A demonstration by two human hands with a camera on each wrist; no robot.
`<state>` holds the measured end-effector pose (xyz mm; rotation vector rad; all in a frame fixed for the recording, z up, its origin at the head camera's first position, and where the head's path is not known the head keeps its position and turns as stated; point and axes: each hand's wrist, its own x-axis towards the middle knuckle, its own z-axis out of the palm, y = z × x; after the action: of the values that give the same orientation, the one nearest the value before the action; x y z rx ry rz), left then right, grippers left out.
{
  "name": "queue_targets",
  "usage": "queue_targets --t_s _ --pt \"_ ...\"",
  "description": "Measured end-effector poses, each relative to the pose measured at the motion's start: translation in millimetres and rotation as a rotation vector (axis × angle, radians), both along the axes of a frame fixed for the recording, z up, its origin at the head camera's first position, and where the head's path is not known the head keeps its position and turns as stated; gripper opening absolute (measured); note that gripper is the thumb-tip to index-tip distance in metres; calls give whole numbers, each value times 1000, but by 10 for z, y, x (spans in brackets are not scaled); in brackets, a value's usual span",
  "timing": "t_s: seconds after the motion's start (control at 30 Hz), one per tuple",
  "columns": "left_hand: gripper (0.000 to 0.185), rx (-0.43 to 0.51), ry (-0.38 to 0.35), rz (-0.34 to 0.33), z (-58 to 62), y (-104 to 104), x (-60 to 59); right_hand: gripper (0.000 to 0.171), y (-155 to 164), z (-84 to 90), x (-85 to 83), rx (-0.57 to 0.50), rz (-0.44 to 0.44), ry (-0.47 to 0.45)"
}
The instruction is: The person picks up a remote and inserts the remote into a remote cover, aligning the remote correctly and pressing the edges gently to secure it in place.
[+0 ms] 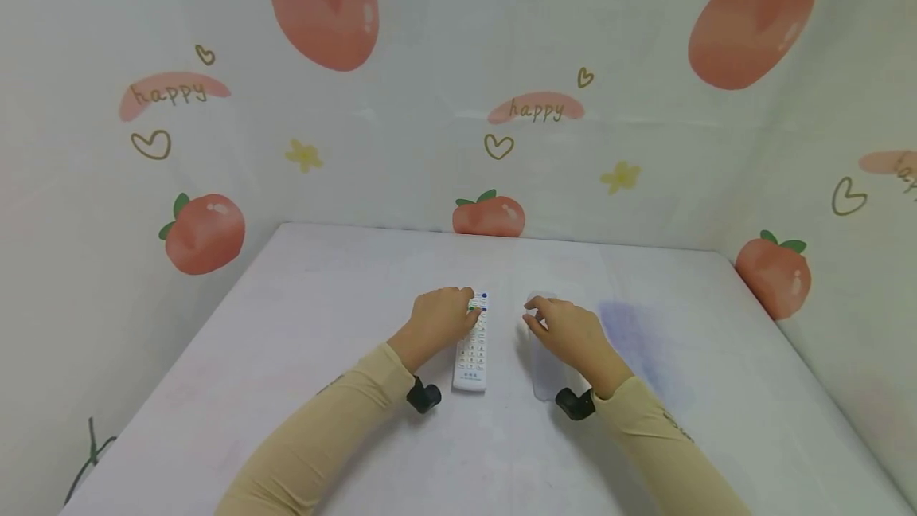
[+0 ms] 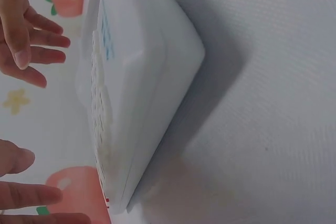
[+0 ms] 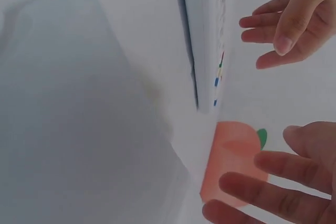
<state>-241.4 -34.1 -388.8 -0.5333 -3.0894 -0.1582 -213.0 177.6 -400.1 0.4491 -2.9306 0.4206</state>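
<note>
Partly below the loosely extended left hand [image 1: 438,318] lies the white remote control [image 1: 472,355], and partly below the likewise relaxed right hand [image 1: 571,333] the translucent rectangular cover [image 1: 544,373]; neither item is gripped, so handling appears not yet begun and all left.

the head view looks forward and down across the surface [image 1: 344,277]; the wrist views, low and close, share the remote [image 1: 470,358], left hand [image 1: 438,318] and right hand [image 1: 569,331].

right fingers [image 3: 270,192] spread | left fingers [image 3: 261,20] extended | white remote [image 3: 205,35] lying beside pale panel [image 3: 68,108]
</note>
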Motion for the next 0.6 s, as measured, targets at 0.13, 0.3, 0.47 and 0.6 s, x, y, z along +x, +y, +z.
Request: queue_targets --t_s 0.13,0.3,0.47,0.6 --pt "35 52 17 48 -6 -40 -14 24 -14 23 -1 -147 29 -118" --pt "41 203 -20 116 -14 -119 -42 28 -43 3 -3 -378 57 -206" --pt "50 485 -149 152 -35 -206 -87 41 -130 -39 -21 -691 53 -328" --pt "56 693 -317 207 -99 -262 -118 50 -234 -92 -43 -907 26 -453"
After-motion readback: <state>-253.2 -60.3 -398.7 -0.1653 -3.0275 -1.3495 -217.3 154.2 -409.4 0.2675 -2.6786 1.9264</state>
